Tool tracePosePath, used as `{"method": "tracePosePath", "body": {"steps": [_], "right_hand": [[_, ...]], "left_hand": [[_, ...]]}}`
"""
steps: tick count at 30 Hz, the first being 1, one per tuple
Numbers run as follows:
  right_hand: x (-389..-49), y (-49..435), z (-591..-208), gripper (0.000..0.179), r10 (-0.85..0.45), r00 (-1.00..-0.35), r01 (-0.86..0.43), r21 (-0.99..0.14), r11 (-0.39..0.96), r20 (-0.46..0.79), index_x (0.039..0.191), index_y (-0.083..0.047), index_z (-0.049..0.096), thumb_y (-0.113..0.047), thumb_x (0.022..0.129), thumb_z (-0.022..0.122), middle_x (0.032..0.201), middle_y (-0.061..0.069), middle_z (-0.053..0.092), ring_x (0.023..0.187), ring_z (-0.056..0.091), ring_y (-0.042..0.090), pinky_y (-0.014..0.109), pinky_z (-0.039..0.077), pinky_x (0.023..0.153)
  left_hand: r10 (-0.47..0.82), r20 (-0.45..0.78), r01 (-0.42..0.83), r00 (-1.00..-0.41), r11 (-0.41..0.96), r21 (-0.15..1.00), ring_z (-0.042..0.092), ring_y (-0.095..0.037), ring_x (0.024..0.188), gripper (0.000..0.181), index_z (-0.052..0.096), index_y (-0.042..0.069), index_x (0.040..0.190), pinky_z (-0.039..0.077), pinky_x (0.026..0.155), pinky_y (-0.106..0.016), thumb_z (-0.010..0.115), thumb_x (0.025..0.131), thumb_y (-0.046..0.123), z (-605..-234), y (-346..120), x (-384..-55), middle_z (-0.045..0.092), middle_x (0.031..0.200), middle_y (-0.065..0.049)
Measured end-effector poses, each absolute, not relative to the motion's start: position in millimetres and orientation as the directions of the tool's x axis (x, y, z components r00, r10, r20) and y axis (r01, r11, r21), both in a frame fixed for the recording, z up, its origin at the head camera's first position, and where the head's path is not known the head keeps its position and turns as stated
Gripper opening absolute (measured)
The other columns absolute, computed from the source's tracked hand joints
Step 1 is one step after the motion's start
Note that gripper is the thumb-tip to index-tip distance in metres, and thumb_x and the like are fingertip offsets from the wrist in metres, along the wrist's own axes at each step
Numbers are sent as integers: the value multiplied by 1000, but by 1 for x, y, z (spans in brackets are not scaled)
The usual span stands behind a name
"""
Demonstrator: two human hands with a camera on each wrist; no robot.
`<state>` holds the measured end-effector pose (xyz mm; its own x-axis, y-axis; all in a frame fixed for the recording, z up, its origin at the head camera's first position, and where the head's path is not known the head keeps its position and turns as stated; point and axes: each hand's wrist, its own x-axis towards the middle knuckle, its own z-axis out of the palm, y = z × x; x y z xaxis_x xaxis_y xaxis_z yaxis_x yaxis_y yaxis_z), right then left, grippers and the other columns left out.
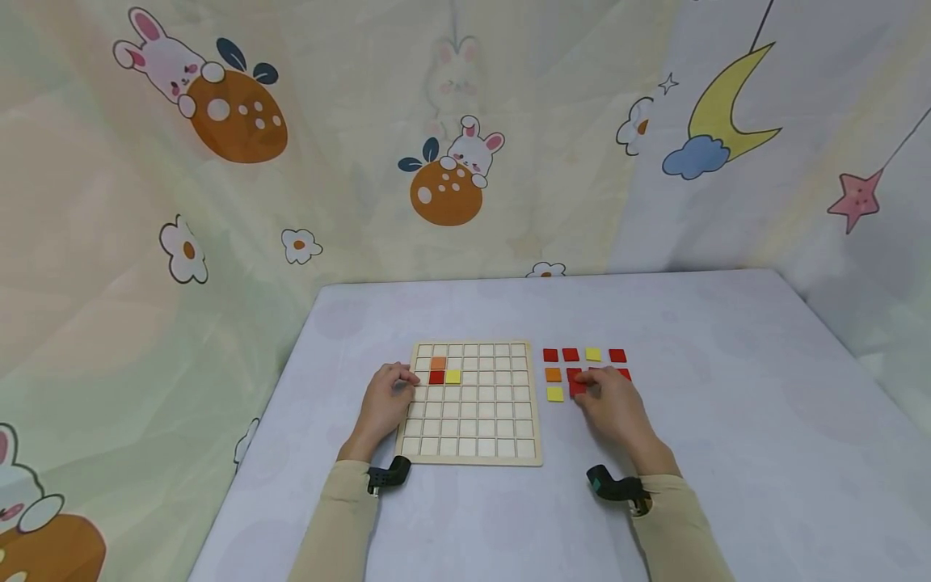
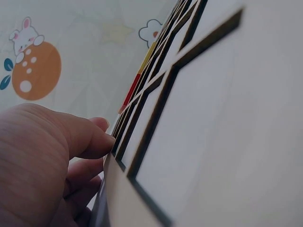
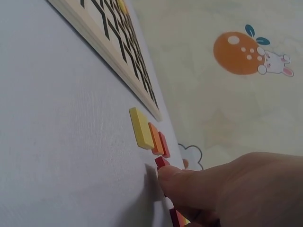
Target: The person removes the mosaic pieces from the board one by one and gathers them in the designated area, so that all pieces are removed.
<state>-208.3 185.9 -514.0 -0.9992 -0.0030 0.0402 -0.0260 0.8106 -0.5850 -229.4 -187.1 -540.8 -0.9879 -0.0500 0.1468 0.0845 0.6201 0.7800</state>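
A square wooden grid board point(image 1: 476, 424) lies flat on the table. In its upper left cells sit an orange tile point(image 1: 438, 363), a red tile point(image 1: 436, 377) and a yellow tile point(image 1: 453, 377). My left hand point(image 1: 381, 404) holds the board's left edge, the thumb on its rim in the left wrist view; the fingertips below are partly hidden. Right of the board, my right hand point(image 1: 617, 411) pinches a red tile point(image 3: 162, 162) between thumb and fingers. That hand covers part of the loose tiles around it.
Loose tiles lie in rows beside the board: several red ones, such as a red tile point(image 1: 617, 356), an orange tile point(image 1: 553, 374), and yellow tiles point(image 1: 555, 394). A pale cloth covers the table point(image 1: 756, 420). Behind it hangs a printed curtain point(image 1: 349, 145).
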Motion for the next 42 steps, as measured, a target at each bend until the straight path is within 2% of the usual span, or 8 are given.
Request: {"method": "tracePosePath", "body": {"steps": [23, 33, 37, 42], "right_hand": [[-207, 185, -513, 31, 8, -1000, 15, -565, 825, -15, 116, -4, 67, -10, 86, 73, 110, 16, 58, 102, 55, 33, 48, 53, 88], [-207, 187, -511, 36, -7, -1000, -2, -564, 826, -8, 119, -5, 66, -13, 85, 76, 116, 19, 58, 109, 54, 36, 50, 52, 91], [-207, 187, -510, 35, -10, -1000, -22, -576, 817, 23, 117, -5, 67, -17, 85, 75, 111, 16, 59, 102, 55, 32, 46, 54, 83], [-208, 182, -512, 29, -3, -996, -54, -608, 792, 85, 113, -6, 69, -20, 88, 71, 107, 12, 61, 90, 55, 26, 38, 51, 74]], "left_hand": [[-61, 133, 67, -989, 623, 780, 40, -29, 136, 9, 68, 12, 90, 28, 114, -50, 60, 91, 7, -542, -187, -231, 57, 125, -8], [-65, 129, 61, -990, 621, 782, 41, -29, 136, 10, 68, 12, 90, 29, 113, -51, 60, 91, 6, -542, -186, -231, 57, 126, -8], [-64, 127, 61, -990, 618, 784, 40, -29, 137, 10, 68, 12, 90, 29, 114, -51, 60, 91, 6, -541, -186, -230, 57, 126, -8], [-56, 138, 74, -989, 620, 781, 40, -30, 136, 10, 68, 12, 90, 29, 113, -52, 60, 90, 5, -541, -186, -230, 57, 126, -8]]}}
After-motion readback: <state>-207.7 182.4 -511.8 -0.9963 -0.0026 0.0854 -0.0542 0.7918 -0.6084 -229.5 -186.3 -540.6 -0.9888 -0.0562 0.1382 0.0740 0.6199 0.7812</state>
